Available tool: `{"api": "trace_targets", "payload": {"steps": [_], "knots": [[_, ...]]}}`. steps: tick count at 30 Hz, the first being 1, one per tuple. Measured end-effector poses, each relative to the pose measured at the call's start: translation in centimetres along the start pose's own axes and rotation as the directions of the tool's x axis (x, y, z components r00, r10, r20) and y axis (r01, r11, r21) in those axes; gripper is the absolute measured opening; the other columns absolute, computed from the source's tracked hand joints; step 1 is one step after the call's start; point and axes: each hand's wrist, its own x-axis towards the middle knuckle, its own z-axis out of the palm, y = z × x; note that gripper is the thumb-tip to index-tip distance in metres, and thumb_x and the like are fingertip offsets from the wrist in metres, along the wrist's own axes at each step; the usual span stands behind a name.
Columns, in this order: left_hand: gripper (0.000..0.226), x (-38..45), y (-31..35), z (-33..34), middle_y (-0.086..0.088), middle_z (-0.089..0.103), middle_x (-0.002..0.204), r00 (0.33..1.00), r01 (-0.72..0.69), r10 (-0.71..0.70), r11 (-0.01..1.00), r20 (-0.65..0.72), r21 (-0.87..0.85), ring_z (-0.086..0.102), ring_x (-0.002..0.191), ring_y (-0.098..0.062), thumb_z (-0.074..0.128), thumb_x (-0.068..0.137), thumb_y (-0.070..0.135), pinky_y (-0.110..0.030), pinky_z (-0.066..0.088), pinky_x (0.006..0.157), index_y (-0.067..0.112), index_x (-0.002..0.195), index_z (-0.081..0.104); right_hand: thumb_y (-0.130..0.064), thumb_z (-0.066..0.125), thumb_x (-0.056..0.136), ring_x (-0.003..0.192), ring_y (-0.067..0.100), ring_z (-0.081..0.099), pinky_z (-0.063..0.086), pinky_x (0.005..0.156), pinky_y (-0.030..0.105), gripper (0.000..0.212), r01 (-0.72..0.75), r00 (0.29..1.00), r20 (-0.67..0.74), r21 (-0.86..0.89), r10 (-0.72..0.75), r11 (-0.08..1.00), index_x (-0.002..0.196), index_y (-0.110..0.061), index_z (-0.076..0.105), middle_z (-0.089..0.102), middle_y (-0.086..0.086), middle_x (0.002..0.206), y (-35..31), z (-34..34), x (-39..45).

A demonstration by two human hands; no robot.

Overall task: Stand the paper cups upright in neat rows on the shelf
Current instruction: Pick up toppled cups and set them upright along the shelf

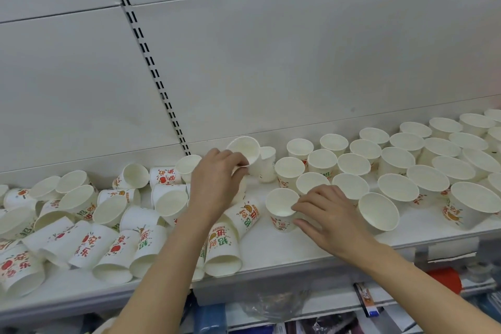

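I see L hand [217,184] pinching tilted cup [245,153] by rim; R hand [322,214] gripping upright cup [280,209] on shelf [271,249].

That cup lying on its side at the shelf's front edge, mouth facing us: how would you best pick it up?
Grip the tipped cup around its printed side wall, coming from above with fingers and thumb spanning it. It lies on its side with its open mouth toward the shelf's front, so the rounded wall is exposed on top.
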Motion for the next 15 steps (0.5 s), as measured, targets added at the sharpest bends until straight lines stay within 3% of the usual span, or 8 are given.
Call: {"api": "trace_targets", "payload": {"steps": [4, 7, 10, 12, 15], "knots": [[0.007, -3.5, 1.2, -4.5, 0.02, 0.06, 0.076, 0.98, 0.115, -0.08, 0.976, 0.182, -0.186, 0.051, 0.078, -0.002, 0.067, 0.085, 0.039, -0.025, 0.041, 0.063, 0.035, 0.08, 0.066, -0.036, 0.059, 0.087, 0.085, 0.024, 0.056, 0.04, 0.076, 0.034, 0.023, -0.011, 1.0, 0.015, -0.021, 0.012, 1.0, 0.092, -0.016, 0.07, 0.066, -0.006, 0.092, 0.3, -0.1, 0.2], [0.005, -6.3, 2.1, -5.6, 0.02, 0.061, 0.078, 0.947, 0.065, 0.019, 0.966, 0.322, -0.249, 0.053, 0.082, -0.001, 0.069, 0.082, 0.042, -0.023, 0.043, 0.07, 0.037, 0.082, 0.068, -0.036, 0.058, 0.088, 0.085, 0.024, 0.055, 0.038, 0.077, 0.032, 0.024, -0.019, 0.998, 0.052, -0.04, 0.021, 0.999, 0.093, -0.017, 0.07, 0.066, -0.006, 0.091, 0.4, 0.2, 0.3], [0.009, -8.0, 2.9, -4.0, 0.019, 0.064, 0.082, 0.929, -0.065, 0.135, 0.976, 0.344, -0.206, 0.051, 0.085, -0.002, 0.067, 0.081, 0.043, -0.026, 0.044, 0.071, 0.035, 0.085, 0.068, -0.036, 0.056, 0.088, 0.085, 0.024, 0.054, 0.039, 0.076, 0.034, 0.024, -0.028, 0.997, 0.064, -0.045, 0.031, 0.999, 0.092, -0.017, 0.07, 0.065, -0.006, 0.091, 0.2, 0.4, 0.4], [0.009, -8.6, 3.3, -2.2, 0.015, 0.064, 0.077, 0.923, -0.172, 0.202, 0.978, 0.329, -0.118, 0.054, 0.081, -0.009, 0.066, 0.077, 0.04, -0.029, 0.047, 0.062, 0.032, 0.08, 0.068, -0.034, 0.055, 0.088, 0.085, 0.024, 0.053, 0.037, 0.075, 0.032, 0.022, -0.031, 0.998, 0.061, -0.049, 0.034, 0.998, 0.089, -0.017, 0.07, 0.065, -0.006, 0.09, 0.0, 0.5, 0.5], [0.009, -8.7, 3.5, 0.0, 0.012, 0.059, 0.064, 0.931, -0.238, 0.238, 0.971, 0.277, -0.034, 0.053, 0.067, -0.014, 0.073, 0.069, 0.035, -0.024, 0.039, 0.051, 0.029, 0.069, 0.067, -0.033, 0.054, 0.089, 0.083, 0.024, 0.054, 0.035, 0.073, 0.032, 0.022, -0.046, 0.997, 0.053, -0.071, 0.05, 0.996, 0.084, -0.017, 0.069, 0.065, -0.006, 0.088, -0.2, 0.7, 0.6]]}}
